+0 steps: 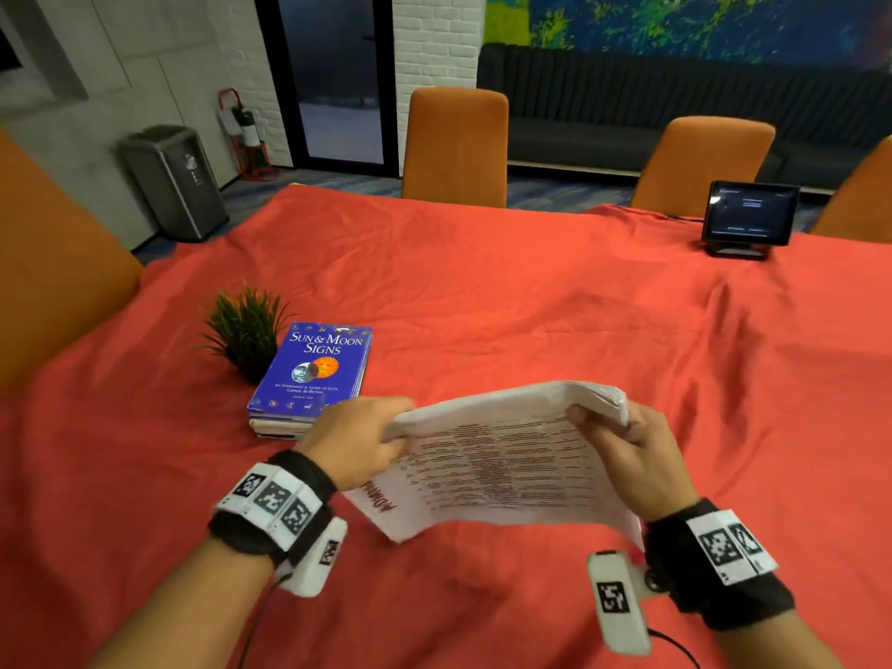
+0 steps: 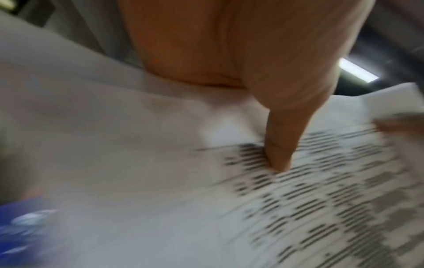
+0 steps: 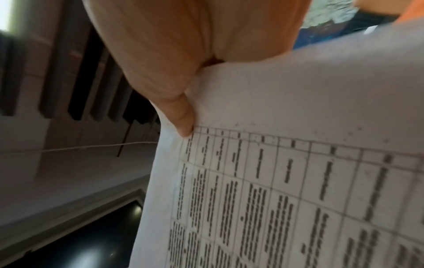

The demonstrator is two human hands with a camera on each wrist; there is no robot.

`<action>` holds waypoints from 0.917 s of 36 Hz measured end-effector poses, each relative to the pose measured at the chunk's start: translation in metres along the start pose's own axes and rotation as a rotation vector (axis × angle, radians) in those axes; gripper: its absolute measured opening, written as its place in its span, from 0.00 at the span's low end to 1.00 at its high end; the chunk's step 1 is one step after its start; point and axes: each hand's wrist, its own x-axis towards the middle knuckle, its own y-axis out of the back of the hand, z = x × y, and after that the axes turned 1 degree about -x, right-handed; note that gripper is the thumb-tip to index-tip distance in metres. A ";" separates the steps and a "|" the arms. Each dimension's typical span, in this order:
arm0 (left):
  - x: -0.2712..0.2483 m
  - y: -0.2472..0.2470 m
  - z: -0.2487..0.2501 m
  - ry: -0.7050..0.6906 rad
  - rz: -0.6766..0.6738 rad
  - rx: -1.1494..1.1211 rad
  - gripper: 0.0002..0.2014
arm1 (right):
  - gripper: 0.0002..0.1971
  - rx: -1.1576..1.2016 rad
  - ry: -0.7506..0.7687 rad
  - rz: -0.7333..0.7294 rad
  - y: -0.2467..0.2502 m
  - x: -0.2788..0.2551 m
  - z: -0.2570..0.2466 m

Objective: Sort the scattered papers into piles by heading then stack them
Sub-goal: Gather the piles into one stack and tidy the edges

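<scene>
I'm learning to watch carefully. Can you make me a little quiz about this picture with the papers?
1. True or false: both hands hold the papers.
2. What lies beside the plant? A) cup B) blue book C) phone
3. What colour is the tablecloth?

Key: 1. True: the left hand and the right hand grip opposite edges. 2. B. 3. Red.

A table draped in a wrinkled red cloth [image 1: 531,292] – on it, a small potted plant [image 1: 243,333] touching a stack of books [image 1: 311,379], and a tablet on a stand [image 1: 748,217] far right.
</scene>
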 end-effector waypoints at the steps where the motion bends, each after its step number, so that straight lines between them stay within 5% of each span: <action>1: -0.004 -0.001 -0.014 0.064 -0.019 -0.050 0.15 | 0.05 0.034 -0.019 0.032 0.002 -0.003 0.007; 4: -0.015 -0.005 -0.039 0.145 0.044 -0.218 0.13 | 0.06 0.117 -0.052 0.102 0.003 -0.012 0.018; 12: -0.035 -0.020 -0.013 0.140 0.486 -0.706 0.02 | 0.07 0.207 -0.062 0.200 0.004 -0.037 0.036; 17: -0.057 -0.079 -0.020 0.333 0.440 -0.848 0.05 | 0.18 0.190 -0.186 0.107 -0.011 -0.067 0.084; 22: -0.059 -0.103 -0.008 0.582 0.494 -1.106 0.13 | 0.29 0.206 -0.283 0.179 -0.020 -0.071 0.104; 25: -0.053 -0.103 0.000 0.631 0.562 -1.189 0.14 | 0.34 0.188 -0.291 0.251 -0.027 -0.061 0.097; 33: -0.043 -0.091 0.009 0.584 0.684 -1.225 0.14 | 0.28 0.259 -0.240 0.383 -0.027 -0.045 0.077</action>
